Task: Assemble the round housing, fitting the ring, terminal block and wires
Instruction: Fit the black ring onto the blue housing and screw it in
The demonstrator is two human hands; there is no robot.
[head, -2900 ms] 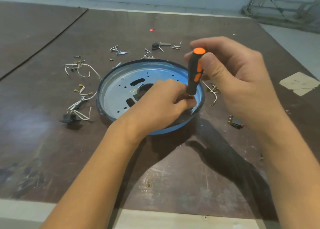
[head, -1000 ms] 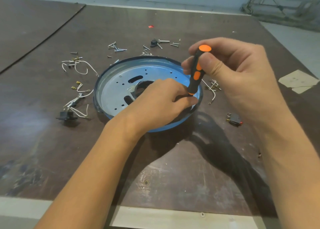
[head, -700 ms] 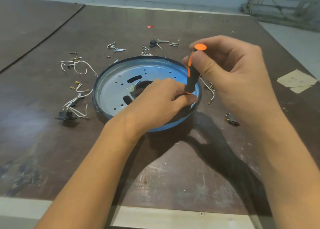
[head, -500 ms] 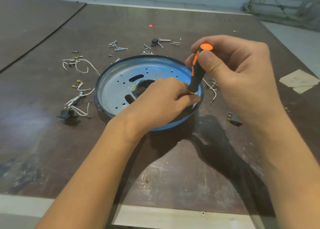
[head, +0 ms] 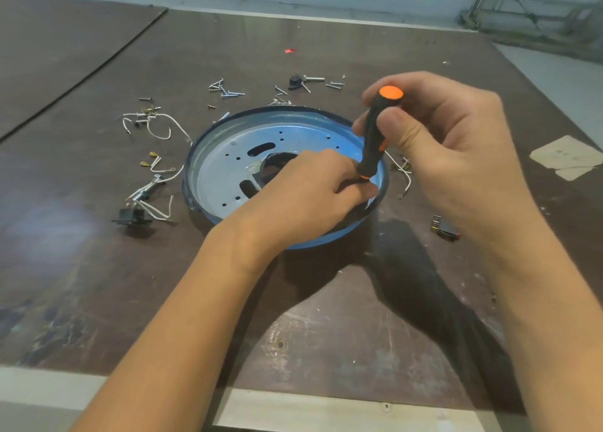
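Observation:
The round blue housing (head: 225, 157) lies open side up on the dark table (head: 98, 268), with a dark ring along its rim. My left hand (head: 310, 196) reaches into its right side, fingers curled around the lower end of the screwdriver; what they pinch is hidden. My right hand (head: 447, 144) grips the black and orange screwdriver (head: 375, 134), which stands nearly upright over the housing's right edge. White wires with terminals (head: 156, 128) lie left of the housing. A small black block (head: 130, 218) sits at the lower left.
Several loose screws (head: 225, 90) and a small black part (head: 295, 81) lie behind the housing. A small black and red piece (head: 445, 229) sits to the right, near more wire (head: 404, 177). Taped paper (head: 567, 157) marks the far right. The table's front edge (head: 326, 412) is near.
The screwdriver handle has tilted and turned slightly in my right hand. My left hand stays at its lower end inside the housing.

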